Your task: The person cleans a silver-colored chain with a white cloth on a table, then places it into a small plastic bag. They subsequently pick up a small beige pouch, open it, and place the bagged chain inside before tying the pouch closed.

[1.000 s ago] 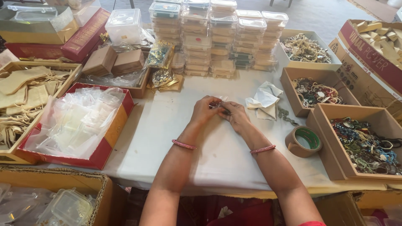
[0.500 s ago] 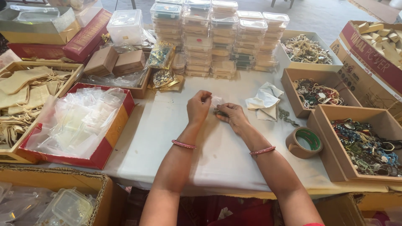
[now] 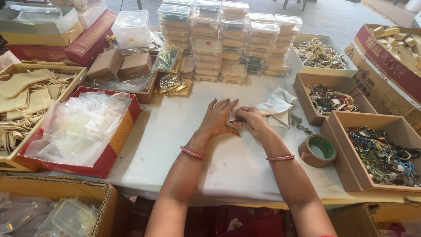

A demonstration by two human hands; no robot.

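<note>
My left hand (image 3: 218,118) lies flat on the white table cover (image 3: 175,145), fingers spread, pressing the edge of a small clear packet (image 3: 235,115). My right hand (image 3: 251,121) pinches the same packet from the right side. What is inside the packet is hidden by my fingers. Both wrists wear a pink bangle. Just right of my hands lies a crumpled white cloth (image 3: 276,107), with a dark green chain piece (image 3: 300,123) beside it.
A tape roll (image 3: 317,150) sits near my right forearm. Open cardboard boxes of jewellery (image 3: 377,151) line the right. Stacked clear plastic containers (image 3: 228,41) stand at the back. A red box of clear plastic bags (image 3: 81,127) is on the left.
My left hand has flattened with its fingers spread onto the table. Both hands have lowered onto the small packet.
</note>
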